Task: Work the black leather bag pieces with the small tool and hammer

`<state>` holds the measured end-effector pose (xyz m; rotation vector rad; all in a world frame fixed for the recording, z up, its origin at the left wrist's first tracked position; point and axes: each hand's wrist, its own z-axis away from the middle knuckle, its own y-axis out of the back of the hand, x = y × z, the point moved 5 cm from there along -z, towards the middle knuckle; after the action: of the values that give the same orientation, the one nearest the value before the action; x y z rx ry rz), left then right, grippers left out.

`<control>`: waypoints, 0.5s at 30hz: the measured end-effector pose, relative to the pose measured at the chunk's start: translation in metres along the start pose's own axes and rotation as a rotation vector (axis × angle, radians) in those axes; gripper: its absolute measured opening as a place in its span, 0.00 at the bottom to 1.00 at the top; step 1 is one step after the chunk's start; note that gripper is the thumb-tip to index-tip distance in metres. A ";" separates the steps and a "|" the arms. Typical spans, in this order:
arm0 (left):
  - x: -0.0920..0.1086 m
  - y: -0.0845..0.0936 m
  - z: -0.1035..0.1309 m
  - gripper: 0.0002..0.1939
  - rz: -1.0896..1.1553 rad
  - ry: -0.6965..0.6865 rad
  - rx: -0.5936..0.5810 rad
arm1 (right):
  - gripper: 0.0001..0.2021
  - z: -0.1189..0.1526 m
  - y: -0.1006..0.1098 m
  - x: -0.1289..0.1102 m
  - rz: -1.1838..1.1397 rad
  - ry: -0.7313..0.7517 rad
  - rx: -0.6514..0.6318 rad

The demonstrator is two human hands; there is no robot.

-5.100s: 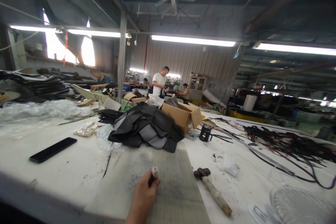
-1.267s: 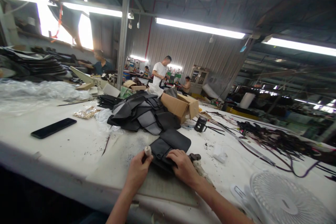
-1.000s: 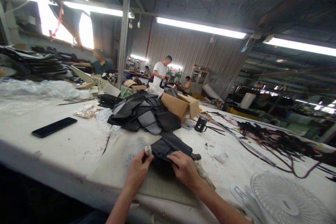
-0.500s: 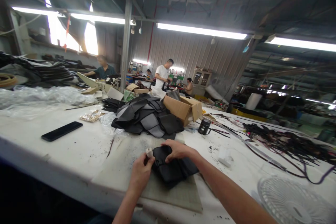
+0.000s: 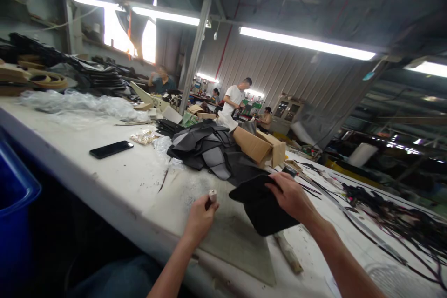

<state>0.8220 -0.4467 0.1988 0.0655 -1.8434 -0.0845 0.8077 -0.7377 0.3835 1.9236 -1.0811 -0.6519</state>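
My left hand [image 5: 201, 218] is closed around a small whitish cylindrical stub [image 5: 213, 195], whose end sticks up between thumb and fingers. Its exact kind cannot be made out. My right hand [image 5: 295, 199] pinches a folded black leather-like piece [image 5: 261, 207] by its upper edge, tilted and lifted over the right side of a greyish-green mat [image 5: 240, 251]. A short pale wooden stick [image 5: 289, 253] lies right of the mat, below the black piece. Behind the hands rises a heap of black and grey leather-like pieces [image 5: 213, 151].
On the white table [image 5: 115, 172] lie a phone [image 5: 111, 149], a bag of small fittings [image 5: 143, 137] and clear plastic film [image 5: 80, 104]. A cardboard box [image 5: 253, 144] stands behind the heap; dark straps [image 5: 377, 209] spread right. A blue bin [image 5: 17, 186] is at left. Several people work farther back.
My right hand has lifted the black piece off the mat and moved it right, away from my left hand. The wooden stick has come into view. The camera has turned left and tilted.
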 end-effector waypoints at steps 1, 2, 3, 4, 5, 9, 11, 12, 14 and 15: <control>0.000 0.000 0.000 0.12 -0.004 0.000 0.003 | 0.12 0.008 0.016 -0.003 0.068 0.054 0.108; 0.000 0.000 0.000 0.12 -0.008 -0.001 0.005 | 0.12 0.018 0.031 -0.006 0.152 0.109 0.219; 0.001 0.001 0.001 0.12 -0.010 -0.003 0.004 | 0.11 0.029 0.045 -0.009 0.254 0.149 0.332; 0.001 0.000 0.001 0.12 -0.009 -0.006 0.001 | 0.12 0.041 0.057 -0.011 0.367 0.160 0.434; 0.002 0.000 0.002 0.13 -0.008 -0.009 -0.003 | 0.12 0.053 0.067 -0.012 0.480 0.137 0.522; 0.003 0.000 0.002 0.13 -0.011 -0.013 -0.003 | 0.16 0.098 0.100 -0.014 0.729 0.022 0.707; 0.002 0.000 0.002 0.12 -0.016 -0.016 -0.002 | 0.16 0.114 0.110 -0.016 0.694 0.036 0.676; 0.001 0.000 0.002 0.12 -0.019 -0.018 -0.003 | 0.16 0.121 0.114 -0.017 0.677 0.045 0.663; 0.000 0.000 0.002 0.12 -0.026 -0.021 -0.004 | 0.17 0.134 0.120 -0.016 0.646 0.027 0.654; 0.000 0.000 0.001 0.12 -0.029 -0.022 -0.003 | 0.18 0.139 0.122 -0.014 0.630 -0.010 0.656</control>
<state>0.8206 -0.4469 0.1982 0.0894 -1.8642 -0.1084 0.6425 -0.8175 0.4130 1.9085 -1.9596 0.0669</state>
